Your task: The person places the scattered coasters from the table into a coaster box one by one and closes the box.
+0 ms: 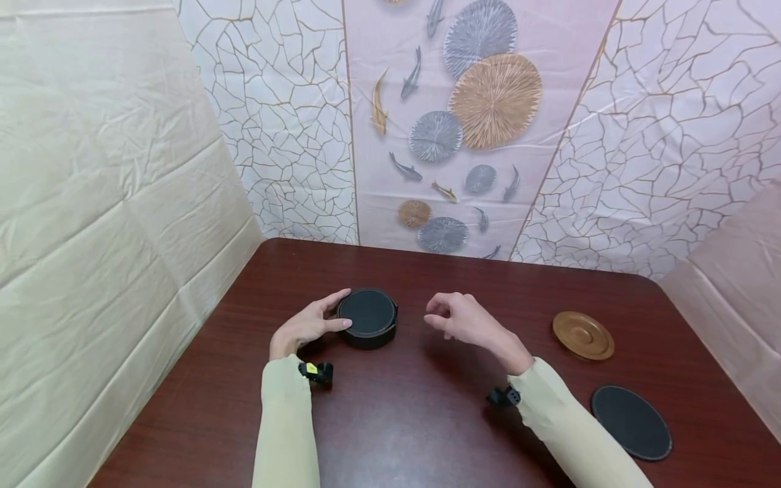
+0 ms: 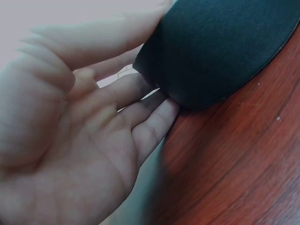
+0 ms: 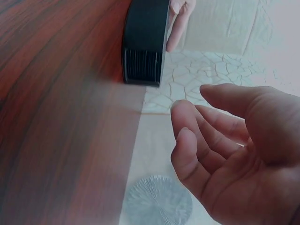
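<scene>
A round black leather coaster holder [image 1: 367,313] stands on the table, left of its middle. My left hand [image 1: 308,327] holds it from the left, thumb at the near rim and fingers round the far side. In the left wrist view its fingertips meet the holder's dark side wall [image 2: 206,51]. Through a gap in the wall, the right wrist view shows the edges of several stacked coasters [image 3: 142,64]. To the right of the holder, my right hand [image 1: 466,320] hovers above the table with loosely bent fingers and nothing in them.
Over on the right of the dark red wooden table [image 1: 390,420] lies a brown round dish-like disc [image 1: 583,335]. Nearer to me, a flat black round coaster [image 1: 631,422] lies beside my right forearm. Patterned cloth [image 1: 293,135] hangs behind the table, with plain cloth at both sides.
</scene>
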A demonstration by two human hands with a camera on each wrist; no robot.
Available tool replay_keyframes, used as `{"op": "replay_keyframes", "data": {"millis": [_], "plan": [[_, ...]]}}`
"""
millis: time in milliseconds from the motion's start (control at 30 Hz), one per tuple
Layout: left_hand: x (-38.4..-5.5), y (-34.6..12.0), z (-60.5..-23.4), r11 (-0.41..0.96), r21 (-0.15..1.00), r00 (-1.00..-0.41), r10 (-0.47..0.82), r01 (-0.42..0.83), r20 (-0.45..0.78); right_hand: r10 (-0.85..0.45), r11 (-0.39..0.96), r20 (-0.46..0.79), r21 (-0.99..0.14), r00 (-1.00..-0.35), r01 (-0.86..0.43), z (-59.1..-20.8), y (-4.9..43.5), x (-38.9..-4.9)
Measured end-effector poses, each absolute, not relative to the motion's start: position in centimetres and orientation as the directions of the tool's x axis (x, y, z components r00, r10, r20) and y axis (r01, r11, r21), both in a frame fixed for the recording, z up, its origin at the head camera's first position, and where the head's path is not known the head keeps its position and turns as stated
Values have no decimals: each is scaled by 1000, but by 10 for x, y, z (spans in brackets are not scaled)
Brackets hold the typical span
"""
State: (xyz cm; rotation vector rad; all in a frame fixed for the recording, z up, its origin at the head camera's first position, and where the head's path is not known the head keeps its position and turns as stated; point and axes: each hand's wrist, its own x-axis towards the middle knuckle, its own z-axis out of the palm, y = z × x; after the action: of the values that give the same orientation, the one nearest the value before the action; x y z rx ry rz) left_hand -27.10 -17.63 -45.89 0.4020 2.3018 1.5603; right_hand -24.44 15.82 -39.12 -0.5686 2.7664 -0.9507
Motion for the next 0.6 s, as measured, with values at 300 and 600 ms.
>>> {"op": "replay_keyframes", "data": {"millis": [300, 600], "plan": [[-271, -178, -460, 346, 937, -902, 419, 51, -105, -428, 721, -10, -607, -904, -334, -382, 188, -233], [-272, -178, -461, 354, 934, -899, 425, 58, -105, -445, 735, 9, -567, -895, -371, -382, 224, -222]]}}
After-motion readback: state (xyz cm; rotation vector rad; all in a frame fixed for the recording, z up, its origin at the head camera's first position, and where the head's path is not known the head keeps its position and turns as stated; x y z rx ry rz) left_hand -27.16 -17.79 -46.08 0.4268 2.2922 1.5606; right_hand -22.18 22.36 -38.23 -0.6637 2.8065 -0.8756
